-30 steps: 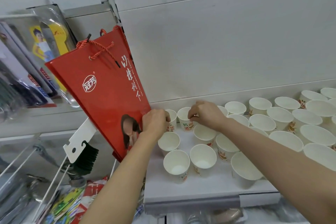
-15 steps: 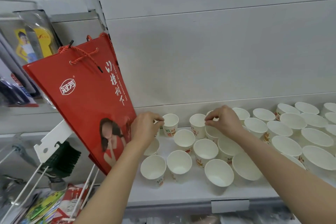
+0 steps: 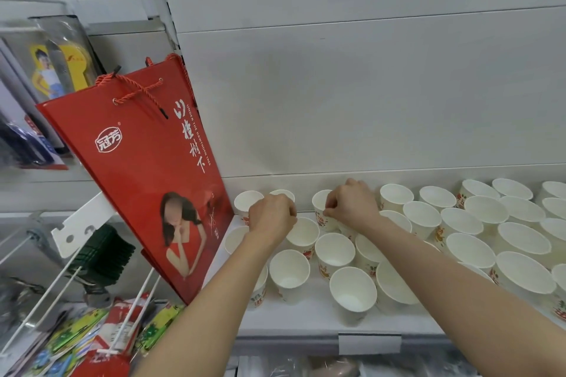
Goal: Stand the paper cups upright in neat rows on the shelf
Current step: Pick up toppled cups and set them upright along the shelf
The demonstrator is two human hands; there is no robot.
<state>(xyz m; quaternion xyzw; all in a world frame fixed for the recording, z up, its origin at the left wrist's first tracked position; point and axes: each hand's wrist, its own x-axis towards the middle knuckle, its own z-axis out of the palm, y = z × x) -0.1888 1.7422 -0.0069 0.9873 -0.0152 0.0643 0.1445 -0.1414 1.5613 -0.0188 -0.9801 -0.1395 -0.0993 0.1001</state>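
Observation:
Several white paper cups with red and green print stand upright on the white shelf [image 3: 306, 320], roughly in rows. My left hand [image 3: 271, 217] reaches to the back row and grips a cup [image 3: 283, 194] that it mostly hides. My right hand [image 3: 352, 205] pinches the rim of the neighbouring back-row cup [image 3: 321, 205]. One more cup [image 3: 248, 202] stands at the far left of the back row, beside the bag. Front-row cups [image 3: 289, 274] [image 3: 352, 289] stand near the shelf edge.
A red paper gift bag [image 3: 144, 180] with rope handles leans at the shelf's left end, close to my left hand. White wire hooks [image 3: 61, 294] and hanging packaged goods [image 3: 58, 67] fill the left. A blank price tag [image 3: 369, 343] sits on the shelf's front edge.
Both hands stayed on back-row cups while the view shifted. A further cup now shows left of my left hand, next to the bag.

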